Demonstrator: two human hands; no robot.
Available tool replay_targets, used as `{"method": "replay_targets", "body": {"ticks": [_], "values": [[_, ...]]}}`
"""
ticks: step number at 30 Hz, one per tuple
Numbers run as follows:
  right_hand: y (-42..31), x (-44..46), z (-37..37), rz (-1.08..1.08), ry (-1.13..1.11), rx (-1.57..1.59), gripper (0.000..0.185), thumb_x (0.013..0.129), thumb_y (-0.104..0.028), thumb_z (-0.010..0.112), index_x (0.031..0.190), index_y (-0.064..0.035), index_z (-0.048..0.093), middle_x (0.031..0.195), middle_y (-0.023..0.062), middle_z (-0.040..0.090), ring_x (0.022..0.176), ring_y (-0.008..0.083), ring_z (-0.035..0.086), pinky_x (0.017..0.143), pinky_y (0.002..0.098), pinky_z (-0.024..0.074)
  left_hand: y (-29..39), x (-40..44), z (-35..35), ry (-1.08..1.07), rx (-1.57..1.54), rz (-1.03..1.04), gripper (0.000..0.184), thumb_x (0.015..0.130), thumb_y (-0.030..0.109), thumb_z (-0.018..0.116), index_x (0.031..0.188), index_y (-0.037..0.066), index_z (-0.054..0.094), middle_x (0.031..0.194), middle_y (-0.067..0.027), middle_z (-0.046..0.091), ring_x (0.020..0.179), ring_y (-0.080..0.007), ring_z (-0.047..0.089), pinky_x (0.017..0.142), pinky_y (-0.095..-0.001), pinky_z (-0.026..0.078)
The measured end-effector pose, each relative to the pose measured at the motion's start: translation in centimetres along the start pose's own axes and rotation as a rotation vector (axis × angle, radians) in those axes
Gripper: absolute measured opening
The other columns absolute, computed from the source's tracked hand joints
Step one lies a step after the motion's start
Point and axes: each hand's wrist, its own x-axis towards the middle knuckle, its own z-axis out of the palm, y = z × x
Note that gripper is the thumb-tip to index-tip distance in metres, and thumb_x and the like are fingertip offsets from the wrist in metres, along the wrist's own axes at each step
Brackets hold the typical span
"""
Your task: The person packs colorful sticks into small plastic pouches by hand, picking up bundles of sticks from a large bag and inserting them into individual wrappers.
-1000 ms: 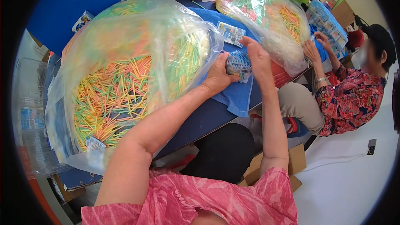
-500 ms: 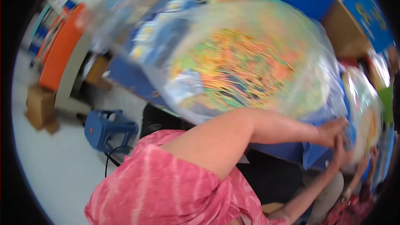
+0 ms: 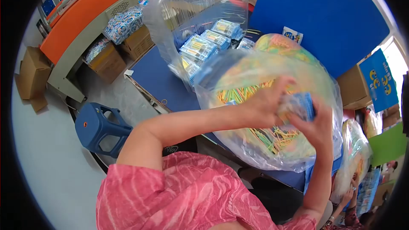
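Observation:
A blue-and-clear plastic packet (image 3: 298, 107), blurred by motion, is held between my two hands above a big clear bag (image 3: 298, 162). My right hand (image 3: 318, 121) grips its right side, thumb toward me. At its left end, my left hand (image 3: 266, 105) cups the packet, one or more fingers sticking up; its fingertips are smeared. Inside the open bag lie many thin sticks (image 3: 277, 139) in yellow, green and orange. What is inside the packet cannot be made out.
Filled blue-and-clear packets (image 3: 200, 47) lie in a clear plastic bag (image 3: 170, 42) on the blue table (image 3: 155, 81). A blue stool (image 3: 100, 125) stands at left, near cartons (image 3: 106, 61) and an orange-topped machine (image 3: 81, 17). Another person's hands (image 3: 351, 189) work at right by another bag (image 3: 351, 157).
Both hands have moved from the table's right edge, left and up, to over the bag of sticks, with the packet. The head view has also shifted.

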Motion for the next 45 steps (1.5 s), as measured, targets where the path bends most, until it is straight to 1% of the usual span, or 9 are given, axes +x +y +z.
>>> {"method": "replay_targets", "body": {"ticks": [7, 14, 19, 27, 31, 34, 38, 42, 45], "values": [[-4.2, 17.6, 5.4, 0.100, 0.017, 0.566, 0.035, 0.074, -0.025, 0.077, 0.100, -0.0052, 0.065, 0.086, 0.0031, 0.068, 0.070, 0.0083, 0.063, 0.052, 0.0213, 0.0446, -3.4, -6.7, -7.5, 0.603, -0.233, -0.002, 0.073, 0.071, -0.006, 0.075, 0.130, 0.004, 0.032, 0.129, -0.0147, 0.046, 0.093, -0.0185, 0.058, 0.074, -0.0275, 0.051], [-0.5, 30.3, 20.0, 0.415, 0.144, 0.882, 0.032, 0.075, -0.021, 0.079, 0.099, -0.0065, 0.064, 0.086, 0.0045, 0.067, 0.071, 0.0135, 0.065, 0.054, 0.0284, 0.0558, -7.1, -14.5, -6.9, 0.408, 0.136, 0.289, 0.049, 0.067, -0.004, 0.077, 0.108, 0.004, 0.052, 0.096, -0.0131, 0.061, 0.075, -0.0249, 0.061, 0.062, -0.0313, 0.049], [-0.7, 31.0, 26.6, 0.533, 0.205, 1.161, 0.034, 0.075, -0.019, 0.080, 0.101, -0.0059, 0.063, 0.089, 0.0062, 0.067, 0.071, 0.0165, 0.065, 0.052, 0.0296, 0.0566, -8.7, -15.6, -7.1, 0.412, 0.069, 0.272, 0.044, 0.068, -0.005, 0.076, 0.105, 0.004, 0.055, 0.095, -0.0122, 0.061, 0.072, -0.0267, 0.060, 0.061, -0.0319, 0.049], [0.8, 30.8, 27.3, 0.672, 0.073, 0.790, 0.037, 0.078, -0.031, 0.077, 0.095, -0.0010, 0.064, 0.085, 0.0073, 0.066, 0.076, 0.0196, 0.065, 0.046, 0.0266, 0.0509, -8.8, -15.5, -7.1, 0.354, 0.022, 0.144, 0.031, 0.069, -0.006, 0.073, 0.096, 0.004, 0.060, 0.093, -0.0111, 0.061, 0.074, -0.0265, 0.060, 0.061, -0.0324, 0.048], [-1.4, 28.7, 23.8, 0.592, -0.148, 0.133, 0.043, 0.076, -0.038, 0.077, 0.091, 0.0015, 0.065, 0.088, 0.0124, 0.066, 0.084, 0.0233, 0.065, 0.055, 0.0330, 0.0524, -8.8, -15.7, -7.1, 0.341, 0.018, 0.134, 0.028, 0.069, -0.007, 0.072, 0.093, 0.004, 0.062, 0.093, -0.0111, 0.061, 0.074, -0.0264, 0.060, 0.061, -0.0321, 0.048], [-1.6, 28.4, 23.5, 0.091, 0.090, -0.483, 0.058, 0.071, -0.046, 0.073, 0.100, 0.0043, 0.065, 0.107, 0.0222, 0.063, 0.100, 0.0328, 0.061, 0.074, 0.0433, 0.0522, -8.7, -15.6, -7.2, 0.326, 0.030, 0.113, 0.027, 0.068, -0.008, 0.071, 0.091, 0.004, 0.062, 0.093, -0.0114, 0.061, 0.074, -0.0270, 0.060, 0.061, -0.0320, 0.048], [2.5, 31.9, 28.3, -0.446, 0.246, -0.101, 0.050, 0.069, -0.046, 0.074, 0.087, 0.0002, 0.070, 0.109, 0.0170, 0.065, 0.105, 0.0325, 0.059, 0.084, 0.0463, 0.0478, -8.7, -15.5, -7.1, 0.300, 0.050, 0.103, 0.027, 0.067, -0.008, 0.070, 0.090, 0.004, 0.062, 0.092, -0.0115, 0.061, 0.075, -0.0273, 0.060, 0.060, -0.0319, 0.048], [-0.7, 31.7, 26.6, -0.093, -0.220, -0.129, 0.060, 0.076, -0.048, 0.070, 0.113, -0.0019, 0.064, 0.120, 0.0203, 0.059, 0.115, 0.0361, 0.053, 0.093, 0.0457, 0.0423, -8.7, -15.4, -7.0, 0.292, 0.070, 0.116, 0.028, 0.066, -0.008, 0.070, 0.090, 0.003, 0.062, 0.092, -0.0117, 0.061, 0.074, -0.0273, 0.060, 0.059, -0.0320, 0.048], [-4.1, 30.1, 26.5, 0.011, -0.230, -0.365, 0.064, 0.081, -0.051, 0.064, 0.125, -0.0044, 0.056, 0.129, 0.0193, 0.053, 0.124, 0.0367, 0.045, 0.098, 0.0444, 0.0388, -8.8, -15.3, -6.8, 0.267, 0.057, 0.121, 0.027, 0.066, -0.009, 0.069, 0.089, 0.003, 0.063, 0.092, -0.0118, 0.061, 0.074, -0.0273, 0.060, 0.058, -0.0321, 0.048]]}}
